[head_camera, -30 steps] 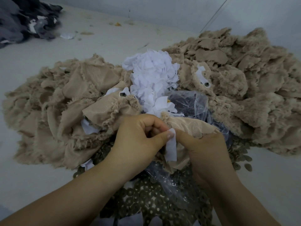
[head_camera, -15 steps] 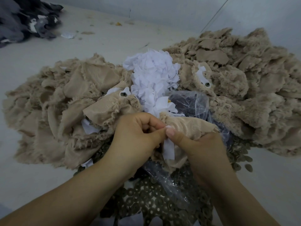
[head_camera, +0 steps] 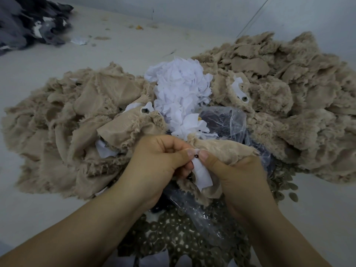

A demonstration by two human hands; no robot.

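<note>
Two hands, one fuzzy piece
The left hand (head_camera: 159, 162) and right hand (head_camera: 237, 178) both pinch one beige piece (head_camera: 221, 149) with one white strip (head_camera: 201, 175), one dark bead (head_camera: 196, 156) between the thumbs, in front of two beige piles (head_camera: 67, 122) and one white scrap heap (head_camera: 181, 87).

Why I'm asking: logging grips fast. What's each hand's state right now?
Left hand: closed, pinching the white strip.
Right hand: closed, gripping the beige fabric piece, thumb on the strip.

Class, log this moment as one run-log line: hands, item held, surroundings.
left hand pinches white strip | right hand grips beige plush piece | dark stud between thumbs | white scraps pile behind
</note>
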